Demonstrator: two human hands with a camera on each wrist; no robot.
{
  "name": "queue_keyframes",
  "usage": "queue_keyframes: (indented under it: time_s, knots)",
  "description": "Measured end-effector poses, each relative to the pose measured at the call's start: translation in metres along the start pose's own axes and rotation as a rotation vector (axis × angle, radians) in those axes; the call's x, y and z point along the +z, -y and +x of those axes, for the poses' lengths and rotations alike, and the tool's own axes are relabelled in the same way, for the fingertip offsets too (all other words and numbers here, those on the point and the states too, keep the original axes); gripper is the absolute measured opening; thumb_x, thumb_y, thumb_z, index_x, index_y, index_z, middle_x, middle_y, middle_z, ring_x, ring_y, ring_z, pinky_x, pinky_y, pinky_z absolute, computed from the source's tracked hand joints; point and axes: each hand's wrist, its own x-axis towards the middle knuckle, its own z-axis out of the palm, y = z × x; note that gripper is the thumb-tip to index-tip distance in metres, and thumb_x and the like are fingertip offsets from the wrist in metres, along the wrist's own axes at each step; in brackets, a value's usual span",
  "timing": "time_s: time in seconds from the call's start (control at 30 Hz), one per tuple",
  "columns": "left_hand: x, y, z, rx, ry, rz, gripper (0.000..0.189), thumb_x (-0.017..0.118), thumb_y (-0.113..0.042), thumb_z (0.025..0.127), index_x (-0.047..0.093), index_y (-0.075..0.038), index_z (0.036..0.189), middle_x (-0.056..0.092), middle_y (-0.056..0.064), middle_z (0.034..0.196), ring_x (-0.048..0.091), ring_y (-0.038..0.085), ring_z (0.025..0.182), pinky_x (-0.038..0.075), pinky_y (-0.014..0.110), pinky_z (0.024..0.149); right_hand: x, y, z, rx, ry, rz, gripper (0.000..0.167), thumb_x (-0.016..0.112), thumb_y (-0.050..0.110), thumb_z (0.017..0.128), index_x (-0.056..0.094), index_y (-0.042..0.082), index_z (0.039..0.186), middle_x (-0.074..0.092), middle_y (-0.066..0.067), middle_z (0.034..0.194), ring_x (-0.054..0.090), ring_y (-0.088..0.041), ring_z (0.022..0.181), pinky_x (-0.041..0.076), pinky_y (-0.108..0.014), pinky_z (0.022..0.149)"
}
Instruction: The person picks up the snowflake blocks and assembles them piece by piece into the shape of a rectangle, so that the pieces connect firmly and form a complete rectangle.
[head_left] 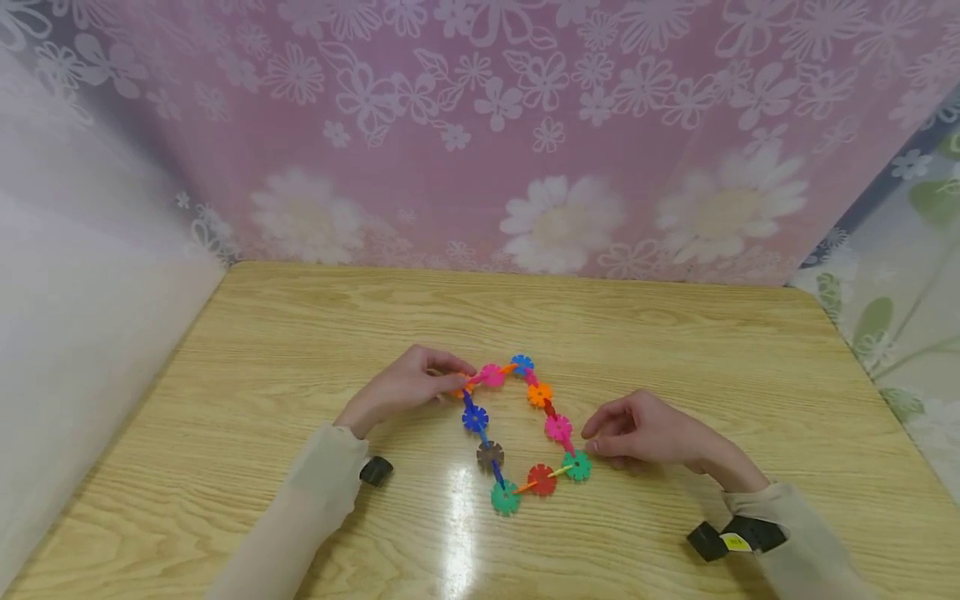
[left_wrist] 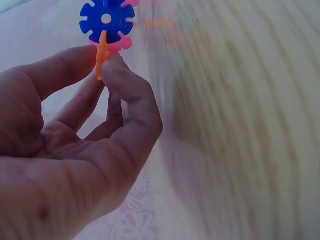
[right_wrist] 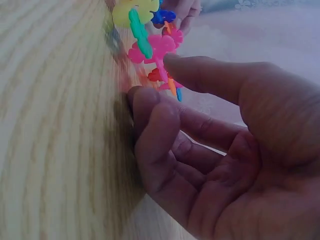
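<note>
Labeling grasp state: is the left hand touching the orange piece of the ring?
Touching. The left wrist view shows the left hand pinching the orange piece between thumb and fingertip, just below the blue disc.

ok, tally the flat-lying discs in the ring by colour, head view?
Pink discs: 2
Blue discs: 2
Green discs: 2
Orange disc: 1
Red disc: 1
Brown disc: 1
Total: 9, not counting on-edge link pieces.
</note>
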Motion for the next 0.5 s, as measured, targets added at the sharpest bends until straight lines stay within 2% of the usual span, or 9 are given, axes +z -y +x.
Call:
queue_keyframes:
  time_s: [0.2, 0.37, 0.5]
  knots:
    - [-0.002, 0.003, -0.005, -0.013, 0.021, 0.003, 0.026, 0.063, -0.015, 0.101, 0.072, -0.011, 0.125, 0.072, 0.007, 0.123, 0.063, 0.015, 0.086, 0.053, 0.027, 0.074, 0.006, -0.002, -0.003, -0.018, 0.019, -0.022, 0.025, 0.077, 0.021, 0.092, 0.073, 0.003, 0.109, 0.066, -0.003, 0.081, 0.055, -0.007, 0.063, 0.046, -0.022, 0.056]
    - [-0.002, 0.006, -0.006, -0.03, 0.063, -0.027, 0.027, 0.063, -0.006, 0.098, 0.071, -0.006, 0.124, 0.072, 0.008, 0.121, 0.061, 0.014, 0.083, 0.053, 0.025, 0.072, 0.012, 0.001, -0.003, -0.059, -0.005, -0.016, 0.017, 0.078, 0.016, 0.089, 0.073, 0.002, 0.098, 0.066, -0.002, 0.081, 0.056, -0.007, 0.067, 0.045, -0.02, 0.057]
    - [-0.003, 0.007, -0.006, -0.043, 0.091, -0.056, 0.027, 0.062, -0.001, 0.097, 0.071, -0.004, 0.123, 0.071, 0.007, 0.11, 0.058, 0.014, 0.08, 0.054, 0.026, 0.071, 0.012, 0.0, -0.005, -0.032, -0.014, 0.04, 0.016, 0.075, 0.014, 0.091, 0.07, -0.001, 0.097, 0.067, -0.003, 0.08, 0.059, -0.009, 0.067, 0.046, -0.021, 0.054]
